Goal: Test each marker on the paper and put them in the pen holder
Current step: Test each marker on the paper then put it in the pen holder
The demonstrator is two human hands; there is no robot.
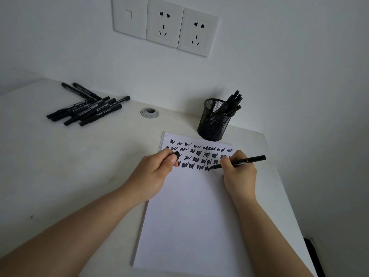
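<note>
Marker tip on the paper, cap off.

My right hand (238, 172) pinches the black marker (239, 162), tip touching the scribbled paper (189, 216); my left hand (157, 172) grips its cap (177, 154). Beyond stand the mesh pen holder (214, 124), loose markers (87, 108) on the white desk (60, 166), and wall sockets (165, 25).

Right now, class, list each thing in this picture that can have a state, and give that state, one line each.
Marker: uncapped, tip on the paper, held by right hand.
Cap: off, pinched in left hand.
Paper: flat, scribbles across the top, blank below.
Pen holder: upright, holding several markers.
Loose markers: capped, piled on the desk.
Wall sockets: nothing plugged in.
</note>
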